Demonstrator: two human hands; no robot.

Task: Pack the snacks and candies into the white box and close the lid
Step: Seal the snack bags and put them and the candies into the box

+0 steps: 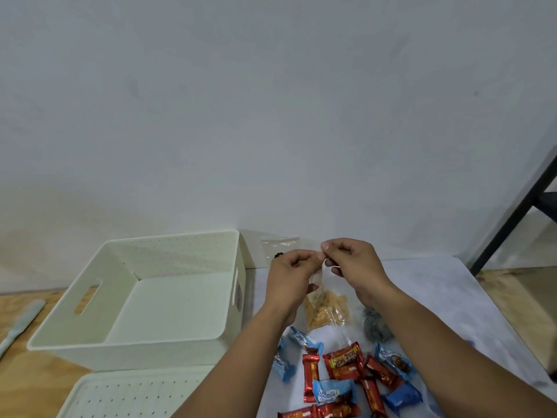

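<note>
Head view: left hand & right hand both pinch top of clear snack bag, which hangs below them, right of white box

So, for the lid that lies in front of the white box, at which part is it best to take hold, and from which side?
Probably at its right edge, coming from the right side. The lid lies flat on the table, close in front of the white box, so its far edge looks crowded. Both hands, left hand and right hand, hold the clear snack bag and must first put it down.
</note>
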